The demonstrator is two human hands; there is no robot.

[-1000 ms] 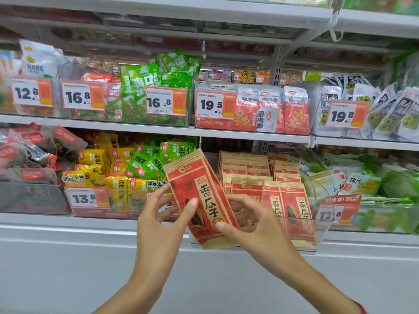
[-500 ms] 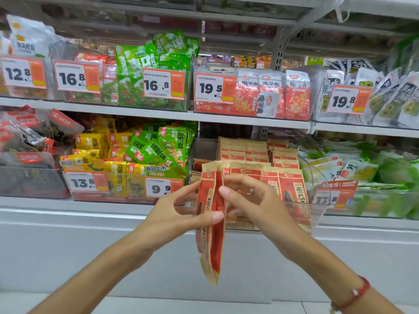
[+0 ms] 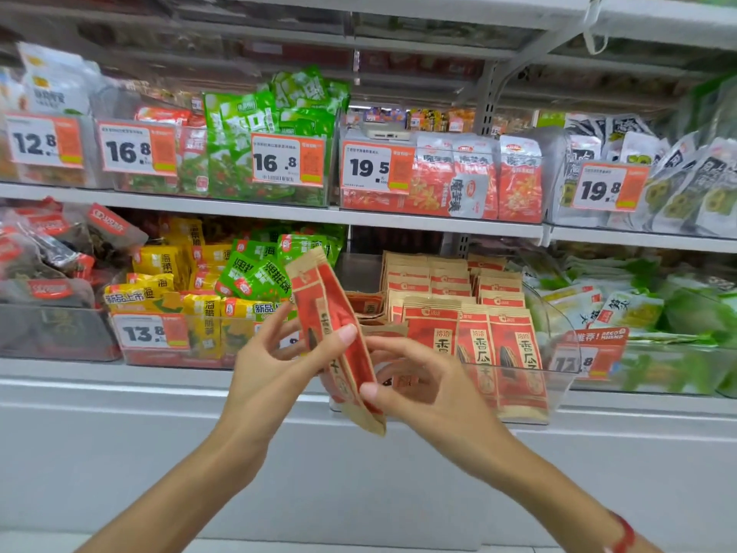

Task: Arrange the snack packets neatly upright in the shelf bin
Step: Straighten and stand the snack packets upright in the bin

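1. Fingers of both hands are curled onto a small sheaf of red-and-tan snack packets [image 3: 339, 345]: the left hand [image 3: 275, 365] pinches the stack about halfway up with its thumb on the near face, and the right hand [image 3: 422, 385] pinches near the lower end. It looks like 2 packets, though the exact count cannot be told.
2. That sheaf hangs tilted in front of the shelf, top leaning left, just outside the clear shelf bin [image 3: 558, 377].
3. Inside the bin, matching packets stand upright in rows on the right and at the back; the left front corner looks sparse, with a few packets slumped low there.
4. To do this step well, square the edges first so the packets line up, printed faces forward.
5. Turn the stack vertical before lowering it.
6. Aim for the open left front slot, bottom edge first, and press it lightly against the standing row [image 3: 474, 345] so nothing tips.
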